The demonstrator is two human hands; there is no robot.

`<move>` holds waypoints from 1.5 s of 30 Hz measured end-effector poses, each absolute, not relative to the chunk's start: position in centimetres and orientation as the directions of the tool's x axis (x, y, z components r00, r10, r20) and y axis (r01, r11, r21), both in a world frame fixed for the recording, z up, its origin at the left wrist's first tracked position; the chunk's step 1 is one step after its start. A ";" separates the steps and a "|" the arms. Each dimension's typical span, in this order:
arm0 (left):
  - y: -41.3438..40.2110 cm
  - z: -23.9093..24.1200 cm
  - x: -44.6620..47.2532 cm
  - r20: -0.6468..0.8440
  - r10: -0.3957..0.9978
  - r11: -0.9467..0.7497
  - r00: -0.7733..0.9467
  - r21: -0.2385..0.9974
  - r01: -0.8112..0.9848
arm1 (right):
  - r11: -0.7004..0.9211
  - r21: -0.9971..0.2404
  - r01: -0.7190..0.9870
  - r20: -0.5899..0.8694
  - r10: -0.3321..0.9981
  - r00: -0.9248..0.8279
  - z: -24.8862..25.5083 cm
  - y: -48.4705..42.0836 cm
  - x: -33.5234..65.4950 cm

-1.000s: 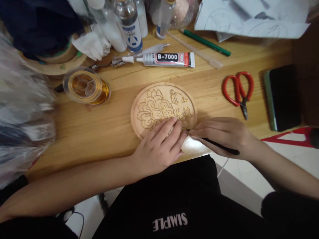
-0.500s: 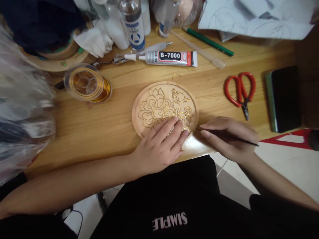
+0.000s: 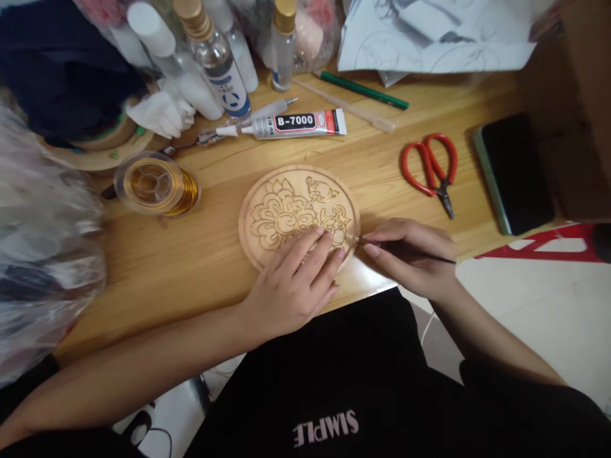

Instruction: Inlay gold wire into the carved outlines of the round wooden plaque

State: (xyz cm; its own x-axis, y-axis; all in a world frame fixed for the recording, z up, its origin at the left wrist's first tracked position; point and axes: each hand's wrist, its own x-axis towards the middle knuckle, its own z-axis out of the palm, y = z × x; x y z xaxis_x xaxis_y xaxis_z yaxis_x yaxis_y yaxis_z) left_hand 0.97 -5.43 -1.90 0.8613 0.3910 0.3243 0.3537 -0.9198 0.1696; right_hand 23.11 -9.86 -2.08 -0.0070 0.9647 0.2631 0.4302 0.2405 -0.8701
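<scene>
Wooden plaque (image 3: 291,203) partly under left hand (image 3: 296,286), right hand (image 3: 420,270) beside it

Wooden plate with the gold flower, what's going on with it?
The left hand lies across the lower part of the wooden plate, partly covering its gold-outlined pattern. The right hand holds a thin dark tool, its tip near the plate's right rim. A spool of gold wire sits to the left; red-handled pliers lie to the right.
</scene>
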 end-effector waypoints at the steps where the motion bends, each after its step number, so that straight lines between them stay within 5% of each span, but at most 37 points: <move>1: -5.4 -1.9 1.0 0.324 0.386 -0.922 0.864 0.165 0.350 | 0.242 -0.870 0.430 0.266 0.964 -0.005 -2.1 -9.9 23.1; 45: -6.0 -1.9 0.9 0.339 0.415 -0.910 0.844 0.140 0.391 | 0.319 -0.848 0.424 0.297 0.947 -0.119 -1.8 -10.0 22.1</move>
State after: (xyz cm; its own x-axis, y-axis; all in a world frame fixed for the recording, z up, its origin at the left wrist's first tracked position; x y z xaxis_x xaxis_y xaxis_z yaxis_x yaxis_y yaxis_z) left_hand 0.87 -5.96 -1.93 0.8442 0.4154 0.3386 0.3912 -0.9095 0.1404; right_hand 22.12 -9.95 -1.78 -0.1187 0.9475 0.2970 0.4236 0.3189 -0.8479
